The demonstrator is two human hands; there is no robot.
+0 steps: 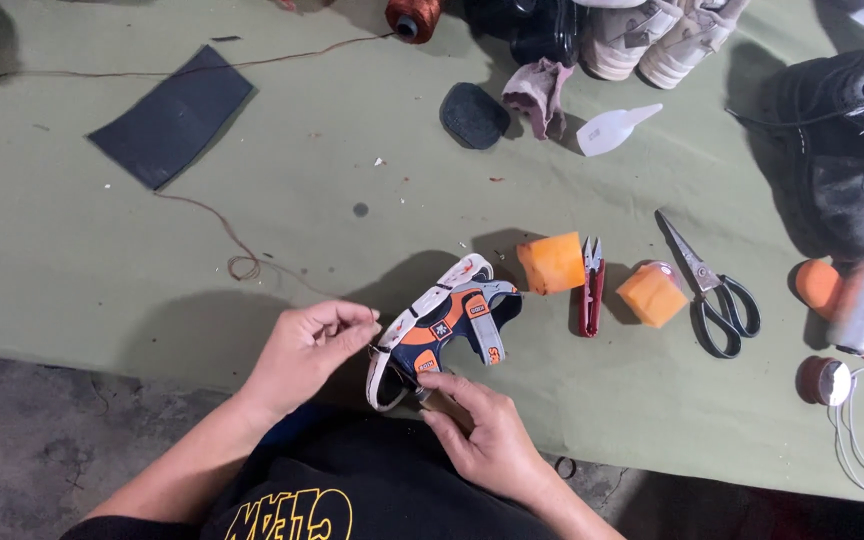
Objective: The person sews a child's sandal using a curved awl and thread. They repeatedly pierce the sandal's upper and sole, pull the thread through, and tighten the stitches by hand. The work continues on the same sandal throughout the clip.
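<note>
A small child's sandal (444, 326), navy and orange with grey straps and a white sole, lies tilted at the near edge of the green cloth. My right hand (485, 428) grips its heel end from below with thumb and fingers. My left hand (304, 347) is pinched shut just left of the sandal, holding a thin brown thread (242, 262) that trails away across the cloth toward a brown thread spool (412, 17) at the far edge.
Two orange thread spools (552, 262) (652, 294), red thread snips (590, 290) and black-handled scissors (712, 290) lie to the right. A dark rectangular sheet (174, 116), oval patch (473, 115), white glue bottle (614, 128), beige sneakers (657, 35) and a black shoe (847, 140) sit farther back.
</note>
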